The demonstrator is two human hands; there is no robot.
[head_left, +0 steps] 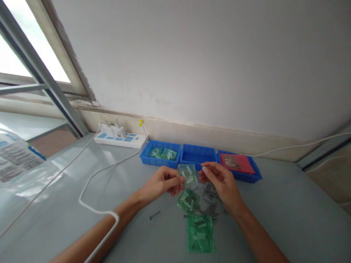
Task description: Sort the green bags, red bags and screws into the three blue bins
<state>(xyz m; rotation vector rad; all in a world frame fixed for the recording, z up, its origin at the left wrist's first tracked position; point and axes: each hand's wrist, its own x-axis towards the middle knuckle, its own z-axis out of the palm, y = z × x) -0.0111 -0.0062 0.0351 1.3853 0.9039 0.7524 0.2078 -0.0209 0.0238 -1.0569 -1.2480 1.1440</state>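
My left hand (168, 181) pinches the lower left edge of a small green-tinted clear plastic bag (188, 173) with pale tube-like pieces inside. Just to the bag's right is my right hand (221, 182), its thumb and forefinger tips close together; anything between them is too small to make out. Below the hands, a second green bag (188, 199) lies on the grey tabletop beside a loose pile of metal screws (210, 208). Nearer to me lies another green bag (200, 235), with some screws on its upper part. One screw (155, 215) lies apart on the left.
Three blue trays stand along the wall: the left tray (160, 162) holds green bags, the middle tray (197, 148) shows a bare floor, and the right tray (256, 178) holds a red packet (245, 163). A power strip (123, 140) and white cable (94, 210) are leftward.
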